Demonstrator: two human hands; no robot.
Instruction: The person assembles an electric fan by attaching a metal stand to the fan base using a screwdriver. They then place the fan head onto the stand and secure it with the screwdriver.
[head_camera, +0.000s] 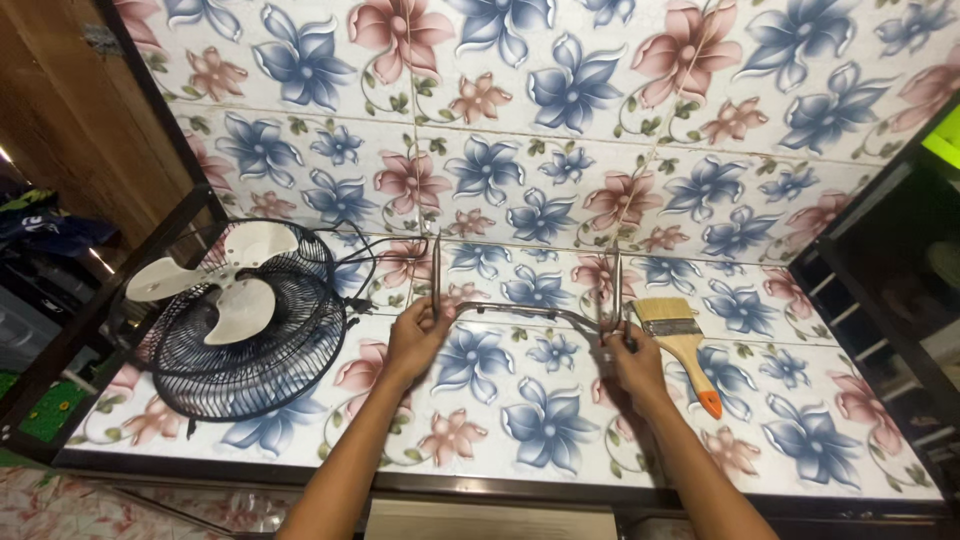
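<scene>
A bent metal rod frame (520, 309) with two upright ends rests on the flower-patterned tiled counter (520, 420). My left hand (415, 340) grips its left bend, and my right hand (628, 362) grips its right bend. A black wire fan guard (262, 345) with a white three-blade propeller (235, 290) lying on it sits to the left of my left hand. A paintbrush (682, 345) with a wooden handle and an orange tip lies just right of my right hand.
A black cord (362, 262) loops behind the fan guard. A dark metal rack (880, 300) stands at the right. A wooden wall (70, 110) and a dark frame (60, 350) border the left. The counter's front edge (480, 485) runs below my arms.
</scene>
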